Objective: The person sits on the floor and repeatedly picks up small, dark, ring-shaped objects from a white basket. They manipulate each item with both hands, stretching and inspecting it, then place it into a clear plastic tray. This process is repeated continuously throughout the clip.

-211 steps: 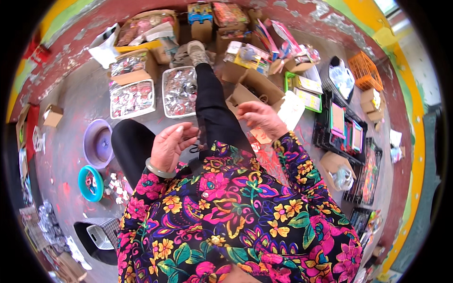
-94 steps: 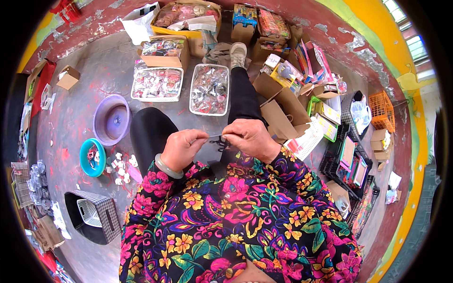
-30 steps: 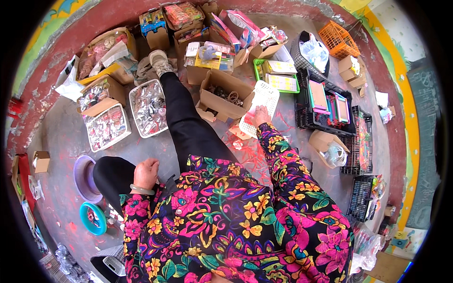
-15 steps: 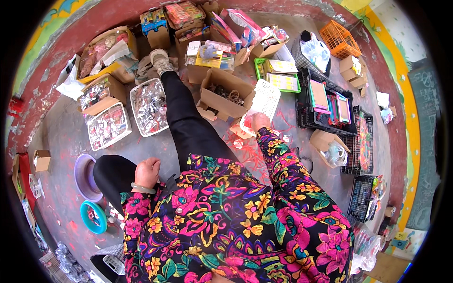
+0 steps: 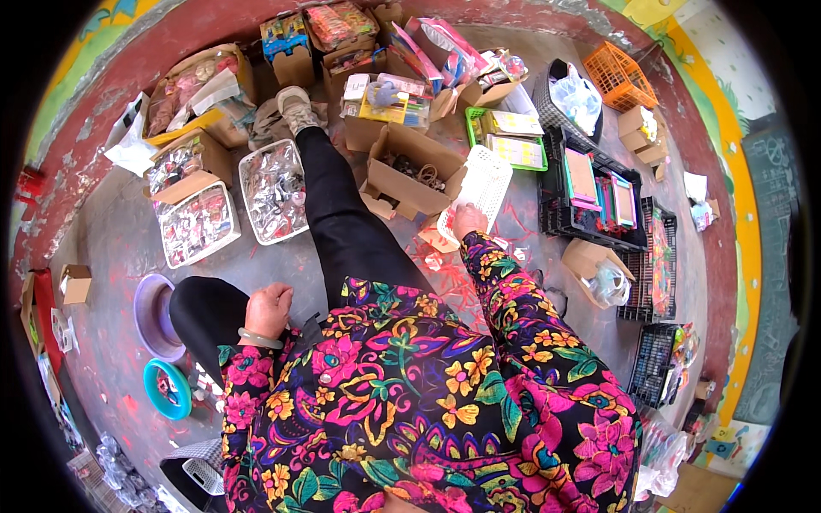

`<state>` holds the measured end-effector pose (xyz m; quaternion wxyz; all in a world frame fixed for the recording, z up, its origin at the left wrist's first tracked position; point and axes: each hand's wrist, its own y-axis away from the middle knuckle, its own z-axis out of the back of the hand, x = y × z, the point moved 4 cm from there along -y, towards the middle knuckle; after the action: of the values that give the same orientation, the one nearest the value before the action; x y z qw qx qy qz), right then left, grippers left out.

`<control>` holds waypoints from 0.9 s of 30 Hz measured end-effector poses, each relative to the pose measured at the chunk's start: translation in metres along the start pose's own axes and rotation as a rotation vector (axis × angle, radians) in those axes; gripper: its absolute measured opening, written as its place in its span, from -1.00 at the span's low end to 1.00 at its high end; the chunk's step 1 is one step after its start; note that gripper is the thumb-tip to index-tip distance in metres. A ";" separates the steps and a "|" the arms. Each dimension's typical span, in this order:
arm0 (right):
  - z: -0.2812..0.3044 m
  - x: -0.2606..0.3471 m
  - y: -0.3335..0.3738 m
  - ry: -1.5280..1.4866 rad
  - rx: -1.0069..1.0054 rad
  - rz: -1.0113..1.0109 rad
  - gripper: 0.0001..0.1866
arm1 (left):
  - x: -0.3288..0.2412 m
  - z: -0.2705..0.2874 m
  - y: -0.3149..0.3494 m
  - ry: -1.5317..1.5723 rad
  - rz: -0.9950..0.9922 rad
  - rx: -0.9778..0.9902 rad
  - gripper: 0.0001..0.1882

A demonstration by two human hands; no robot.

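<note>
- My right hand (image 5: 469,221) is at the near end of a white perforated plastic basket (image 5: 489,173); its fingers point away and are hard to make out, so I cannot tell whether they are apart or clamped on anything.
- My left hand (image 5: 268,309) is beside my bent left knee, fingers curled inward and palm hidden; I cannot tell whether they close fully or pinch something. A smooth, pale bangle (image 5: 259,339) rings that wrist.
- The basket lies on the grey, red-streaked floor (image 5: 115,231), just right of an open brown cardboard box (image 5: 409,195) with raised flaps. Deep inside the box, dark contents and a brown coil blur together.
- At near left, my floral sleeve and the dark rim of view cut off a grey checked basket (image 5: 195,451).
- A round purple plastic basin (image 5: 154,323) is partly covered by my knee; nearer is a round turquoise bowl (image 5: 150,389), its contents too small to tell.
- Farther left, two white rectangular plastic trays (image 5: 272,242) hold shiny, clear-wrapped packets that I cannot identify.
- On the right, a black lattice-sided plastic crate (image 5: 556,218) holds flat, colour-edged rectangular pieces.
- Thin red scraps (image 5: 446,289) litter the floor nearer than the basket.
</note>
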<state>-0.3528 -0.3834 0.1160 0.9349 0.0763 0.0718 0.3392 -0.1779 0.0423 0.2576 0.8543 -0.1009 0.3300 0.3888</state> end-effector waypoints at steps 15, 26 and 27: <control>0.012 -0.018 -0.004 -0.356 0.106 -0.266 -0.76 | -0.001 0.000 0.001 0.009 0.025 0.008 -0.83; 0.004 -0.034 -0.012 -0.497 0.052 -0.157 -0.75 | -0.003 0.000 0.001 0.016 0.032 0.021 -0.83; 0.004 -0.035 -0.012 -0.500 0.051 -0.145 -0.74 | -0.003 0.001 0.001 0.011 0.032 0.019 -0.83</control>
<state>-0.3706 -0.4155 0.1199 0.9432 0.1760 -0.1479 0.2399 -0.1797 0.0417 0.2600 0.8470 -0.0894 0.3400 0.3987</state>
